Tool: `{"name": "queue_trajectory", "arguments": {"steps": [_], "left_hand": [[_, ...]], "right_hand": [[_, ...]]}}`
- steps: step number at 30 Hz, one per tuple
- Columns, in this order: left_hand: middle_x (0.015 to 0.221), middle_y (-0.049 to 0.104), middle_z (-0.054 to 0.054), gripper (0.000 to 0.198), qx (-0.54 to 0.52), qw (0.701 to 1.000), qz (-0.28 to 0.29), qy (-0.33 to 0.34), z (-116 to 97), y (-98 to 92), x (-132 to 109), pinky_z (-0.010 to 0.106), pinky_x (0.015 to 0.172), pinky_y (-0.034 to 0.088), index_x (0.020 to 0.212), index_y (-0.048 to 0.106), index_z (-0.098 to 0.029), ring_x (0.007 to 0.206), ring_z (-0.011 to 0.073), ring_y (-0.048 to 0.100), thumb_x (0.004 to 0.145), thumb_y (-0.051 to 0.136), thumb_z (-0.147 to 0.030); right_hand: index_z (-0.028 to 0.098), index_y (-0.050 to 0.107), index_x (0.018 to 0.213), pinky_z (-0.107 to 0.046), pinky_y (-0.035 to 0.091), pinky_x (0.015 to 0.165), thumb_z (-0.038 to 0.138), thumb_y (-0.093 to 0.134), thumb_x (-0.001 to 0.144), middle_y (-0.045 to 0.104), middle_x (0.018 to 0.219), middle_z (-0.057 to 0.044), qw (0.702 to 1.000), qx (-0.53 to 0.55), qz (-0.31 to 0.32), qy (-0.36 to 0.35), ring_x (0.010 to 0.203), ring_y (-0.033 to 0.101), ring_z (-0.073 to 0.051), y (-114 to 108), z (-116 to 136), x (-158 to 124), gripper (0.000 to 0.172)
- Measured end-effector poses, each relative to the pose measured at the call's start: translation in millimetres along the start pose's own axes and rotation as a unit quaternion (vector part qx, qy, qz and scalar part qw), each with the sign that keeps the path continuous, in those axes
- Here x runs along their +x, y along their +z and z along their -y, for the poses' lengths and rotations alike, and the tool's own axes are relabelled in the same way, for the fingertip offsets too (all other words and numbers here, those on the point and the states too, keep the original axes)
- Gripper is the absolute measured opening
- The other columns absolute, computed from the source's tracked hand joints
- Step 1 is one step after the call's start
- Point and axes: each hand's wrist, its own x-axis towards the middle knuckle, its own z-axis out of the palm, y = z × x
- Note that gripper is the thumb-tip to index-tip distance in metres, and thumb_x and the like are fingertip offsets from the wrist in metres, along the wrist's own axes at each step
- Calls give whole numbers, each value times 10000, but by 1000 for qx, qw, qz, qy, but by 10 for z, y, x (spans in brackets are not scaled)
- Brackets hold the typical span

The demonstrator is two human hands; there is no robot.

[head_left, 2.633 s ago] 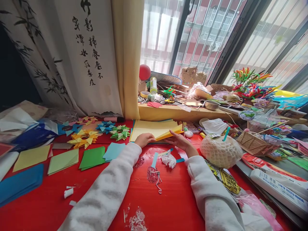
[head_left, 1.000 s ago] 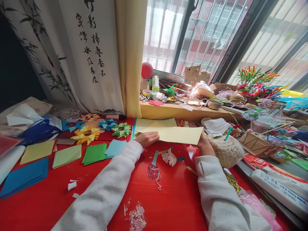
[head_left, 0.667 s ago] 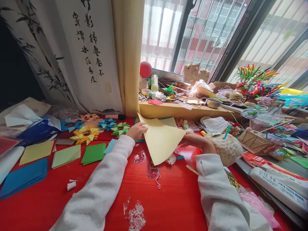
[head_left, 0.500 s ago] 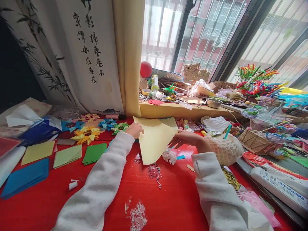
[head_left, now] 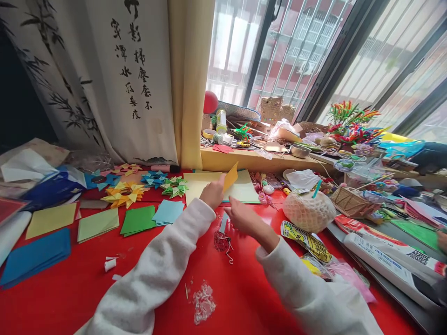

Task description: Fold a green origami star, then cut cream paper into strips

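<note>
Left hand (head_left: 213, 193) pinching orange sheet (head_left: 231, 176), right hand (head_left: 243, 217) spread beside yellow stack (head_left: 244, 190), netted fruit (head_left: 309, 212) nearby

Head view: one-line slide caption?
Paper-craft desk: left hand pinches up a yellow sheet from the stack on the red table; right hand open beside it.

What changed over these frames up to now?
The pale yellow sheet, held up between both hands half a second ago, now lies flat on the stack. The left hand pinches up a corner of an orange-yellow sheet; the right hand has let go, open by the stack's near edge. Origami stars and green squares stayed put.
</note>
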Motion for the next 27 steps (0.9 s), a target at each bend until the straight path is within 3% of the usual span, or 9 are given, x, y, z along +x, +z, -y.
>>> {"name": "queue_trajectory", "arguments": {"steps": [2, 5, 10, 15, 18, 20, 22, 24, 27], "left_hand": [[824, 643, 116, 568, -6, 1000, 2, 0, 44, 9, 24, 278, 635, 430, 1293, 201, -146, 769, 227, 614, 760, 366, -37], [826, 643, 109, 545, -12, 1000, 8, 14, 56, 21, 28, 276, 640, 426, 1277, 235, -161, 766, 225, 614, 761, 365, -43], [816, 644, 95, 511, -15, 999, 22, 33, 65, 53, 20, 263, 638, 426, 1255, 270, -169, 762, 215, 615, 767, 377, -62], [886, 637, 93, 541, -7, 997, 31, 74, -13, 112, -21, 266, 631, 428, 1266, 248, -181, 781, 212, 611, 753, 352, -40], [863, 640, 82, 534, 5, 993, 51, 106, -111, 197, -91, 278, 627, 432, 1270, 250, -192, 762, 211, 612, 764, 323, -41], [833, 645, 72, 488, 15, 988, 78, 133, -173, 277, -147, 283, 630, 437, 1240, 320, -202, 743, 208, 615, 770, 345, -72], [821, 649, 71, 380, 26, 980, 111, 164, -222, 360, -198, 287, 644, 442, 1130, 459, -207, 748, 209, 616, 767, 391, -117], [828, 649, 84, 263, 38, 972, 137, 188, -259, 428, -235, 297, 660, 444, 971, 562, -193, 768, 216, 614, 755, 422, -138], [832, 645, 106, 210, 56, 965, 151, 206, -294, 478, -262, 313, 660, 443, 859, 598, -168, 770, 227, 613, 737, 432, -122]], "right_hand": [[87, 361, 1261, -562, 6, 974, 494, 443, 779, 273, 1350, -211, 998, -54, 14, -6, 1266, 129, -356, 309, -62, -126, 636], [240, 222, 1337, -643, 6, 909, 542, 238, 831, 169, 1409, -117, 967, -249, 47, -23, 1269, 71, -375, 525, -214, -233, 589], [407, 147, 1317, -685, 94, 843, 522, 167, 850, 170, 1415, -70, 941, -329, 40, 70, 1229, 195, -414, 344, -466, -268, 482], [223, 245, 1332, -647, 103, 888, 287, 237, 887, 286, 1358, -163, 927, -352, -11, 131, 1211, 274, -371, 132, -609, -283, 450], [145, 307, 1308, -542, 187, 941, 100, 301, 828, 327, 1336, -169, 927, -355, -13, 120, 1222, 280, -323, -98, -504, -393, 482], [166, 319, 1304, -452, 281, 929, 77, 340, 798, 409, 1291, -141, 931, -349, -10, 104, 1163, 387, -283, -384, -321, -570, 515], [238, 319, 1303, -420, 391, 818, 130, 338, 810, 563, 1133, -110, 940, -332, -23, 78, 986, 541, -269, -745, -92, -837, 505], [276, 375, 1268, -435, 418, 749, 256, 354, 828, 598, 1074, -100, 935, -335, -104, 47, 896, 580, -289, -1073, 95, -1157, 441], [304, 427, 1222, -423, 449, 621, 398, 312, 836, 622, 1013, -94, 898, -393, -180, 79, 761, 614, -286, -1241, 110, -1625, 414]]}}
